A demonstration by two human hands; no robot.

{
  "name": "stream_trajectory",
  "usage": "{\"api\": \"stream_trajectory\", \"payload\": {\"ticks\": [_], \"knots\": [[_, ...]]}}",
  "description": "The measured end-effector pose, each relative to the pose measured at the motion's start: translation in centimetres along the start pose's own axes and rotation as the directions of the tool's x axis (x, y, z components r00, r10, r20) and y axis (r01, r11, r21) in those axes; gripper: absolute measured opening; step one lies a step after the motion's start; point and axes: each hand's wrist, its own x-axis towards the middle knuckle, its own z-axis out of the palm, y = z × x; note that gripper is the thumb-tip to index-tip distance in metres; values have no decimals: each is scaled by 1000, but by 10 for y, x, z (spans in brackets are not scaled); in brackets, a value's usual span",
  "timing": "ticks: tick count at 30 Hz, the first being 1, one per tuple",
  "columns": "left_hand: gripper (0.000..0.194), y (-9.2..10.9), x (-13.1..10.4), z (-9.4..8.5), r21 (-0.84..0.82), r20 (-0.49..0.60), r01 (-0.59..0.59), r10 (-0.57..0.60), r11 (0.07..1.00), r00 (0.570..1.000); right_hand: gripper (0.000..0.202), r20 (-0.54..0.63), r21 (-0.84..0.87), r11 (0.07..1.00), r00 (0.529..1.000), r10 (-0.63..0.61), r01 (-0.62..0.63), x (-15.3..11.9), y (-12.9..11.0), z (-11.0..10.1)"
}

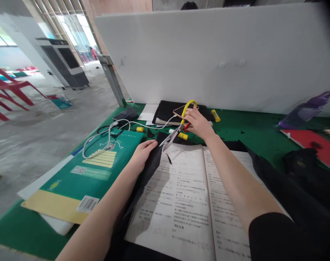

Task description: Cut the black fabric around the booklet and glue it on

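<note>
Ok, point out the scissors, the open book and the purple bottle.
Scissors point(178, 129), head view: on the metal near the pivot.
Open book point(188, 203), head view: on the left page.
Purple bottle point(301, 113), head view: on its body.

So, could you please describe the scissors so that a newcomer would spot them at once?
On the green table lies an open printed book. Over the far end of its left page, the person's right hand holds the scissors. Their silver blades and yellow and red handles set them apart from the small yellow objects nearby.
</note>
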Motion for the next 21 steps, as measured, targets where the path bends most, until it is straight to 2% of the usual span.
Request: {"api": "stream_trajectory", "payload": {"ticks": [13, 21], "knots": [[50, 1, -1, -3, 26, 96, -33, 31, 999, 995, 36, 62, 33, 999, 998, 28, -30, 0, -3, 5], [46, 1, -3, -4, 63, 182, -55, 43, 996, 982, 38, 66, 20, 1000, 998, 10, -12, 3, -7, 6]]}}
